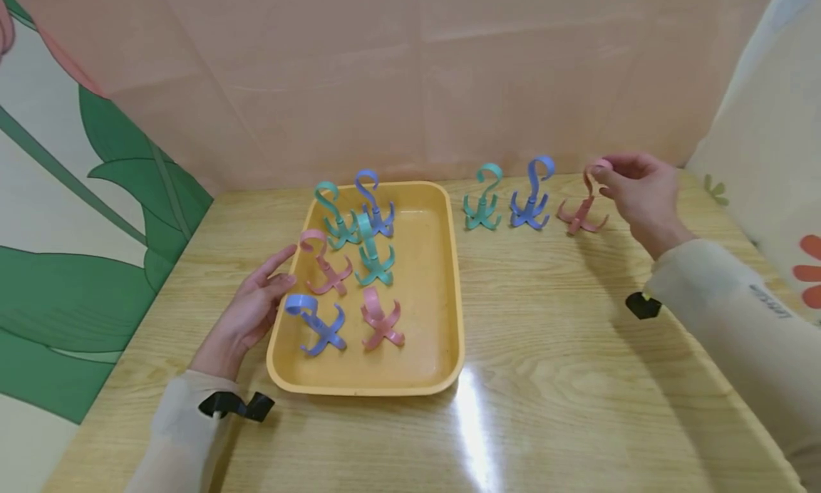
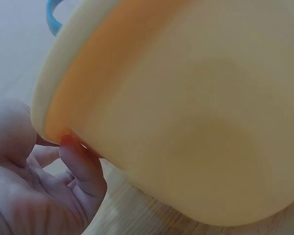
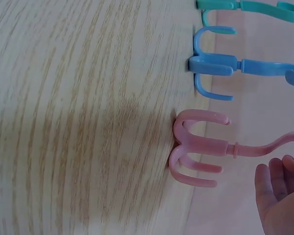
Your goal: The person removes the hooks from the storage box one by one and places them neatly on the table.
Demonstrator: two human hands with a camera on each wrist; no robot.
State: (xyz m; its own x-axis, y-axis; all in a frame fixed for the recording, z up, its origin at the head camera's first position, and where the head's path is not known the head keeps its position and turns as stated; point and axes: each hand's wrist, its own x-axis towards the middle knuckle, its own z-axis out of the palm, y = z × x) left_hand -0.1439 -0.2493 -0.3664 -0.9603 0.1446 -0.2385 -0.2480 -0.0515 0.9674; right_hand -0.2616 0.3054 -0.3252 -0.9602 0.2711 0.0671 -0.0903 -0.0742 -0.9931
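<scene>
My right hand [image 1: 644, 194] pinches the curled top of a pink four-pronged hanger hook [image 1: 582, 215], which stands upright on its prongs at the table's back right. Left of it, a blue hook [image 1: 531, 201] and a green hook [image 1: 484, 204] stand in a row. My left hand [image 1: 253, 304] holds the left rim of a yellow tray [image 1: 454, 286]; in the left wrist view, curled fingers [image 2: 85, 169] press under that rim. Inside the tray stand several similar hooks, among them a pink hook [image 1: 383, 325], a blue hook [image 1: 323, 333] and a green hook [image 1: 375, 261].
A pinkish covered wall [image 1: 417, 87] rises behind the wooden table [image 1: 545, 379]. Leaf-patterned panels [image 1: 128, 229] flank the left side, and a pale flowered panel [image 1: 763, 158] borders the right. Both sleeves carry black straps.
</scene>
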